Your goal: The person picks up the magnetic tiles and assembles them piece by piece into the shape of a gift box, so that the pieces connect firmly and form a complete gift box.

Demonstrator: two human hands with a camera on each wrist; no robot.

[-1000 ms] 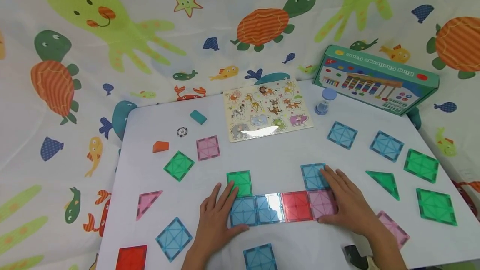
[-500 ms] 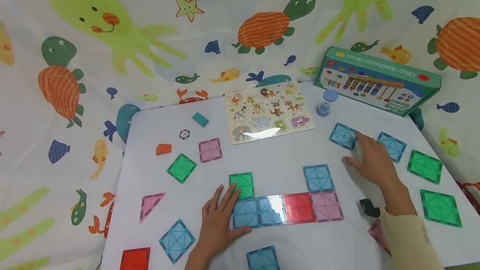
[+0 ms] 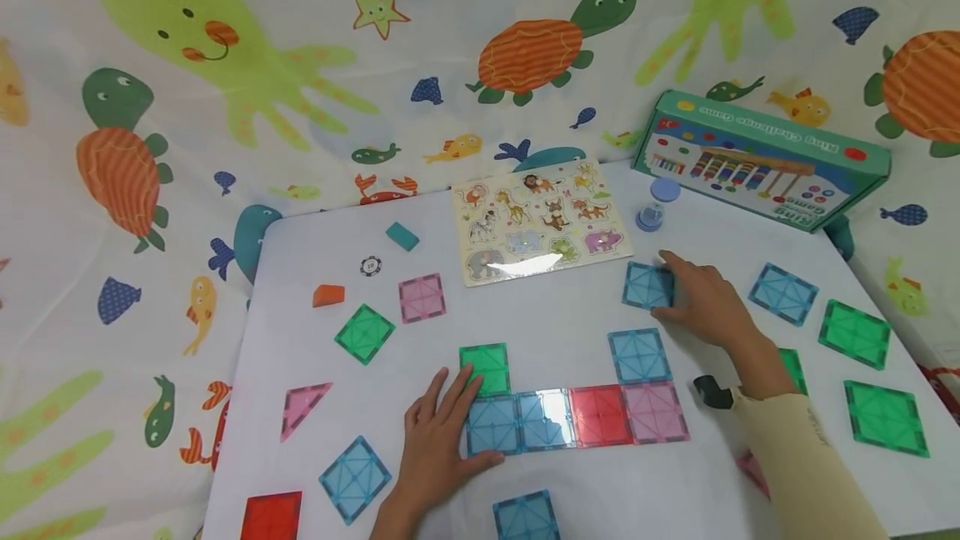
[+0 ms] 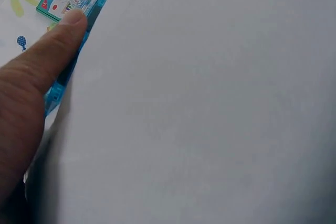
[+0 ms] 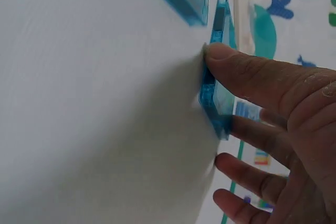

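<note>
In my right hand (image 3: 703, 300) I hold a blue square tile (image 3: 645, 285). It is of clear, see-through material, with thin lines which cross in its middle and a frame where darker pieces sit inside. In the right wrist view I see it almost from the edge, as a bright blue, shiny strip. Its place is over the white table (image 3: 555, 319), just below the right corner of the animal board (image 3: 540, 223); it is near the lower blue tile (image 3: 640, 355), but apart from it. Whether it lies fully flat or is a little lifted, I cannot tell.

My right hand comes from the right side, its forearm in a beige sleeve (image 3: 806, 448). The thumb presses the near part of the tile and the index finger is at the far part, so the grip is narrow; the other fingers stand free, a little bent.

My left hand (image 3: 438, 448) is wide, with the fingers stretched forward, and grips nothing. One fingertip touches the green tile (image 3: 487, 368), and the thumb lies along the near edge of the end blue tile (image 3: 492, 426). This one begins a row with a second blue tile (image 3: 546, 420), a red tile (image 3: 600, 416) and a pink tile (image 3: 652, 413).
</note>
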